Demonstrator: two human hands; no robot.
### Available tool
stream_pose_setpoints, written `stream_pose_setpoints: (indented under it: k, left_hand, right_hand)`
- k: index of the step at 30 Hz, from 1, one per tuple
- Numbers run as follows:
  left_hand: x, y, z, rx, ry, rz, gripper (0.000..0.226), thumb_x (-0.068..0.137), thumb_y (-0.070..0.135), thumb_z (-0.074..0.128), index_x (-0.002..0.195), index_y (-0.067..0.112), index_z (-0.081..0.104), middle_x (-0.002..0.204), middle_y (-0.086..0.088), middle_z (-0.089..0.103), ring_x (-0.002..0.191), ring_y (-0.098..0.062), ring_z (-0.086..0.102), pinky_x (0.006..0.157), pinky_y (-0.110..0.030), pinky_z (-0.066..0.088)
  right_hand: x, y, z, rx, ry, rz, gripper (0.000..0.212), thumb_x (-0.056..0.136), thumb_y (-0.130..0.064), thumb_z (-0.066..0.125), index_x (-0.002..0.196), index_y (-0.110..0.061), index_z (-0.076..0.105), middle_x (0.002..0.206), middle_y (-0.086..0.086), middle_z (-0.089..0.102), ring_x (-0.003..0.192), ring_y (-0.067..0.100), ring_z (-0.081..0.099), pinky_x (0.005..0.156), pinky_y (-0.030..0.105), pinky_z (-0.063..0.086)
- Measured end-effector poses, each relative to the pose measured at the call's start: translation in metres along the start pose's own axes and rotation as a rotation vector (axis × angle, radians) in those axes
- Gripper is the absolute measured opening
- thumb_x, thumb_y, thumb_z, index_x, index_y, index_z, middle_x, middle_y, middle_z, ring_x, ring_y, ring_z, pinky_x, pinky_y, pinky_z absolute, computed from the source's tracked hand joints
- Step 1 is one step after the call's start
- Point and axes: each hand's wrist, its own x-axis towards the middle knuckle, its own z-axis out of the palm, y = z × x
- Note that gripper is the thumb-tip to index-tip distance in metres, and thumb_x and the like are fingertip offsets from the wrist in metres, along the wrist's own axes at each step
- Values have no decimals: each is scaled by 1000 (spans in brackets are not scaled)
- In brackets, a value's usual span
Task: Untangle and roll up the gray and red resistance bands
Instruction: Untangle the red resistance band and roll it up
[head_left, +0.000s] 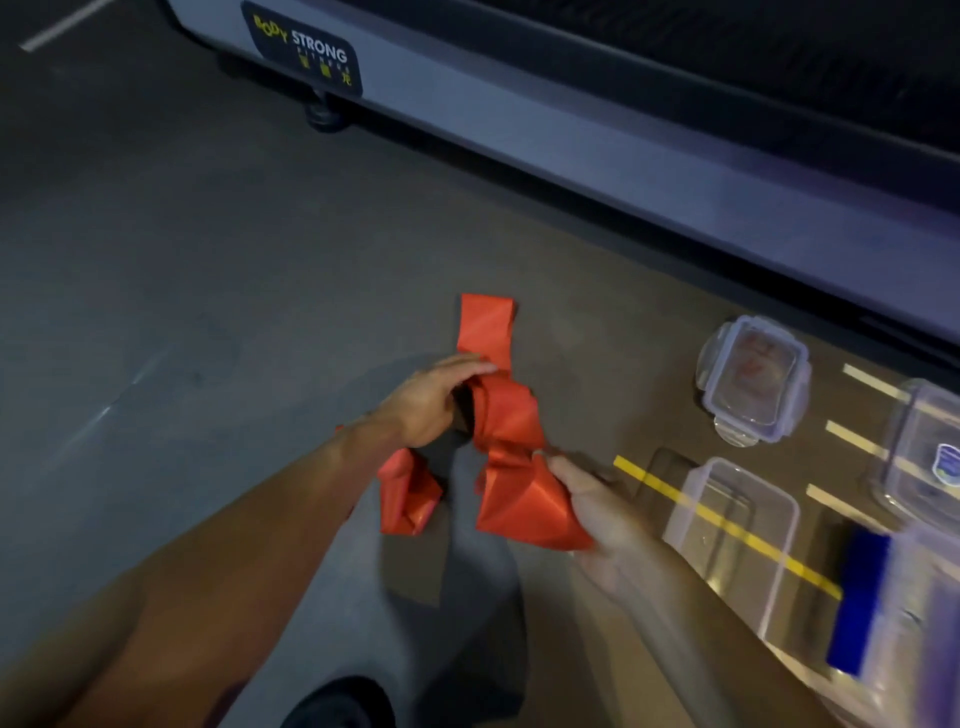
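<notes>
The red resistance band (506, 415) is held above the floor in a loose tangle between both hands. My left hand (431, 397) grips its upper part, with one end sticking up past the fingers. My right hand (597, 499) pinches a lower fold of the band near its right side. Another loop of the red band hangs down below my left wrist. A wide gray band (467, 551) hangs or lies under the red one, running down toward my feet; its ends are hidden.
A treadmill base (519, 130) labelled Body Strong runs along the back. Clear plastic containers (737, 514) and a lid (753, 384) lie on the floor at right, one holding something blue (857, 597). Yellow tape (727, 525) crosses the floor. My shoe (337, 701) shows at the bottom.
</notes>
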Motion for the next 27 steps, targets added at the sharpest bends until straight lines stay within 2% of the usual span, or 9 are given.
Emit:
stream_pose_setpoints:
  k: [3,7,11,13,16,18,20,25,27]
  left_hand:
    - [-16,-2,5,48,-48,-52,91,71,-25,40,151,19,47,163,-10,32,147,-20,36,111,-11,23]
    - [-45,-3,18,-11,15,-60,87,72,-20,36,140,30,57,155,-4,45,140,-18,47,114,-24,36]
    - [-71,5,27,-190,31,-177,72,81,-14,41,116,46,63,107,-8,73,78,-1,65,74,-22,48]
    - [-80,9,32,-287,88,-210,68,82,-14,44,109,45,65,103,2,77,88,-5,71,84,-23,51]
    - [-87,17,31,-463,224,-325,64,89,-23,39,105,33,67,103,23,73,92,2,68,80,-14,52]
    - [-88,26,28,-569,305,-406,56,91,-22,37,106,23,66,103,13,69,71,1,63,61,-13,50]
    - [-87,27,25,-608,350,-441,53,90,-22,39,103,23,64,101,7,66,60,1,57,54,-14,45]
    - [-89,29,14,-431,368,-362,51,93,-14,47,103,32,67,101,10,68,77,5,61,77,-13,47]
    - [-88,35,12,-352,323,-256,48,88,-10,52,108,31,68,105,4,67,84,-1,60,84,-8,43]
  right_hand:
    - [-36,17,-9,2,-78,92,59,58,-37,82,111,-11,75,104,15,78,78,24,74,55,28,59]
    - [-59,46,-14,-7,-105,167,78,49,-41,87,118,-9,73,107,17,77,85,28,75,54,28,58]
    - [-44,48,2,-11,-65,186,27,90,-29,72,111,-12,71,85,10,76,54,13,70,45,23,53]
    - [-18,36,18,2,-46,173,19,99,-26,63,109,-12,71,79,6,74,49,10,68,43,21,52]
    - [17,15,44,-35,12,74,35,89,-30,78,112,-5,71,96,13,76,68,22,74,61,39,63]
    - [31,1,55,-74,105,-1,43,77,-31,90,101,-5,66,102,17,75,86,31,75,79,58,61]
    - [37,-13,65,-140,166,-74,47,73,-36,93,96,-5,65,107,17,75,96,34,74,87,62,58]
    - [50,-19,75,-308,219,-209,45,83,-44,84,108,-7,76,103,7,75,93,22,71,78,30,55]
    - [55,-16,76,-319,211,-201,44,82,-44,84,105,-7,78,100,10,76,94,26,73,80,35,59]
